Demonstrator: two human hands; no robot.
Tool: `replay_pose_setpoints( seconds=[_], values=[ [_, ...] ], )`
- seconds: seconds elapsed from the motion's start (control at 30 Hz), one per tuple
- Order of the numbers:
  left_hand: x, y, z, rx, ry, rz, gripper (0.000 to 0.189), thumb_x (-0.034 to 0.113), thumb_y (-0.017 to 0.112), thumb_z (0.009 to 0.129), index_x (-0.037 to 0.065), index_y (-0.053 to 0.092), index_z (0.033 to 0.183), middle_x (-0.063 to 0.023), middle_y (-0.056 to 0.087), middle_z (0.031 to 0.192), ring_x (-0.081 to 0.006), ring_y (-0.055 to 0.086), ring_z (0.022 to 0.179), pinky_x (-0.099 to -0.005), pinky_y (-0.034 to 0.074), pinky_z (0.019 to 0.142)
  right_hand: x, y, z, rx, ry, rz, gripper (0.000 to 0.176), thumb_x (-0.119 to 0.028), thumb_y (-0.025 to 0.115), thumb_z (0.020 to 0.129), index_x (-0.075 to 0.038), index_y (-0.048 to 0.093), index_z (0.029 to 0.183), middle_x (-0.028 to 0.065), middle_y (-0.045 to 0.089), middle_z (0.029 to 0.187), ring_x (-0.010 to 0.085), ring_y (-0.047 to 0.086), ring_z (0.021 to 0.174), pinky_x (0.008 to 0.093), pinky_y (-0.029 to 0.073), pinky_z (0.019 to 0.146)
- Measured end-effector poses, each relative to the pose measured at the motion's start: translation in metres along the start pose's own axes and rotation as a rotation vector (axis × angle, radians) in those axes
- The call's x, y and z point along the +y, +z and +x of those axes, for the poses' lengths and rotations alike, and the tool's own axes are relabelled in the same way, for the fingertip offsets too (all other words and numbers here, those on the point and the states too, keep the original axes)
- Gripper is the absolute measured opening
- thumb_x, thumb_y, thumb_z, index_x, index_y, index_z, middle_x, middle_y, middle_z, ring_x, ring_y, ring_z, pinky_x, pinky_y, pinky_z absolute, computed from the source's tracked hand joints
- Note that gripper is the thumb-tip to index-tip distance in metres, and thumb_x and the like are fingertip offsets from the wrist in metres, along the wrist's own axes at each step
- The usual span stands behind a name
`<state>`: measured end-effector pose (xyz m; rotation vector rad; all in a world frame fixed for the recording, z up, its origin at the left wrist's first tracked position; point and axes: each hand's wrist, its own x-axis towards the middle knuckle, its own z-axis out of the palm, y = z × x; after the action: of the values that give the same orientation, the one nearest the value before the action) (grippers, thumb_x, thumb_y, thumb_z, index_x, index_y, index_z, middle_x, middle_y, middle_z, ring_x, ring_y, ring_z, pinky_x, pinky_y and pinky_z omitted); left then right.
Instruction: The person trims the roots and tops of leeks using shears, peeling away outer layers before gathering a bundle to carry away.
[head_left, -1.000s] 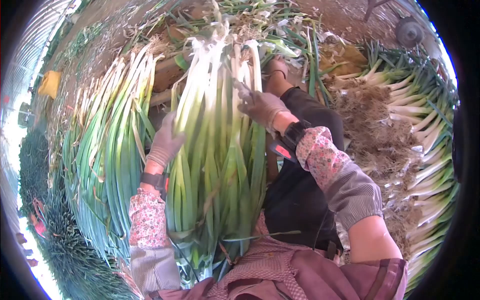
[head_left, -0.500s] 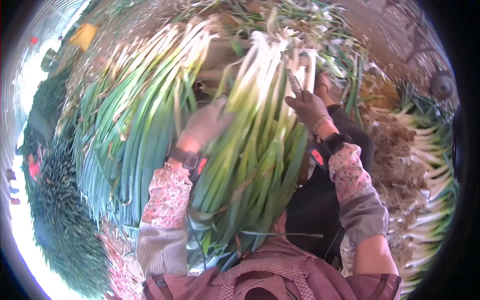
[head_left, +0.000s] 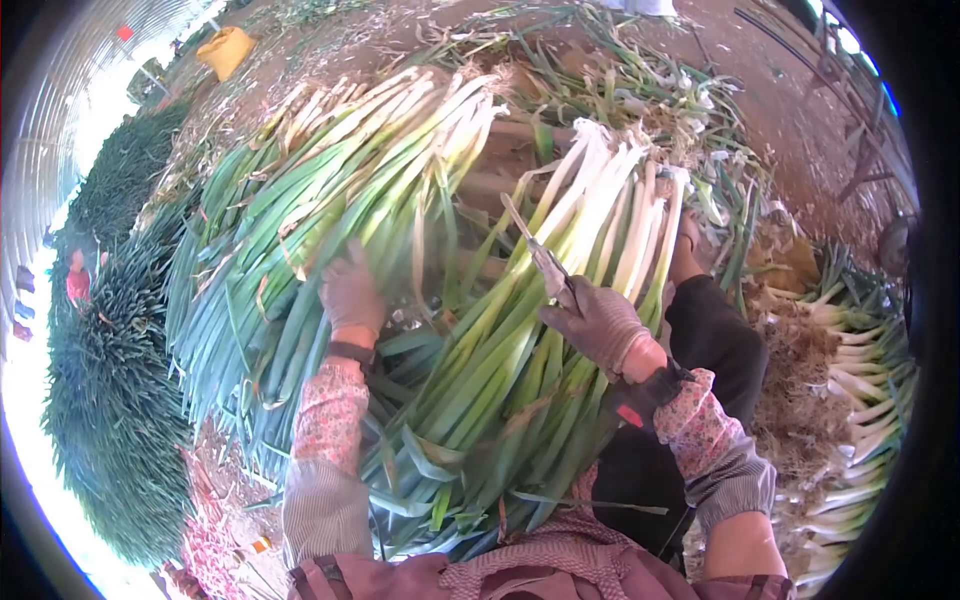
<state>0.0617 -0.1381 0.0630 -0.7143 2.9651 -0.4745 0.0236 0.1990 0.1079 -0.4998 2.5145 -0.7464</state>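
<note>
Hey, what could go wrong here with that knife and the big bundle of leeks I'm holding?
1. The right hand grips the knife with its blade lying over the white stalks of the bundle. A slip could gash good stalks.
2. The left hand only rests on the leaves at the bundle's left edge, and nothing ties the leeks together, so they might slide apart or sideways.

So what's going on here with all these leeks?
A person in gloves has a bundle of leeks across their lap, white ends pointing away. The right hand grips a knife, blade angled up over the white stalks. The left hand rests at the bundle's left side, next to a bigger pile of leeks. A heap of roots lies to the right.
</note>
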Motion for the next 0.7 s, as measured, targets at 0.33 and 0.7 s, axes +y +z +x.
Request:
replay_pose_setpoints(
  seconds=[0.33,0.7],
  values=[
    [0.018,-0.07,-0.048,-0.123,0.206,-0.072,0.082,0.016,0.075,0.076,-0.005,0.034,0.144,-0.0233,0.065,0.106,-0.0353,0.067,0.097,-0.0387,0.057,0.08,-0.005,0.003,0.002,0.099,-0.081,0.081,0.049,-0.044,0.066,0.089,0.003,0.056,0.099,0.0274,0.064,0.082,0.0467,0.063,0.081,0.0488,0.047,0.072],
    [0.016,-0.085,-0.086,-0.316,0.309,-0.171,0.064,0.039,0.076,0.079,0.004,0.054,0.127,-0.0196,0.066,0.099,-0.0323,0.067,0.093,-0.0414,0.056,0.081,-0.02,-0.009,0.019,-0.007,0.009,-0.144,0.053,-0.049,0.061,0.091,0.004,0.059,0.097,0.0252,0.067,0.084,0.044,0.066,0.084,0.0488,0.049,0.076]
  ],
)
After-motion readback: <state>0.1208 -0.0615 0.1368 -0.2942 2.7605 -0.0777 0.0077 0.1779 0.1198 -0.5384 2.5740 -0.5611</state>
